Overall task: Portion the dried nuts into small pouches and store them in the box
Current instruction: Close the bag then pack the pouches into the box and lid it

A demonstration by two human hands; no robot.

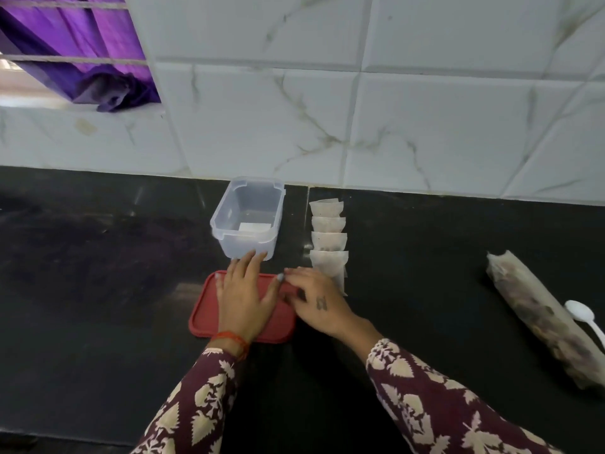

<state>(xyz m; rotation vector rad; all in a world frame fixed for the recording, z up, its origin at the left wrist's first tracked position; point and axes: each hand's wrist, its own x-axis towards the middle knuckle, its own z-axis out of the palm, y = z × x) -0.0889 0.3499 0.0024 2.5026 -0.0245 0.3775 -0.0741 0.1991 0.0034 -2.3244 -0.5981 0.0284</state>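
Observation:
A clear plastic box stands open on the black counter near the wall, with only a white label showing inside. Its red lid lies flat in front of it. My left hand rests flat on the lid, fingers straight, fingertips near the box's front wall. My right hand curls its fingers at the lid's right edge and seems to pinch it. A row of several small white pouches lies just right of the box, overlapping toward me.
A long clear bag of dried nuts lies at the far right of the counter, with a white plastic spoon beside it. White marble tiles back the counter. A purple cloth hangs at a window, upper left.

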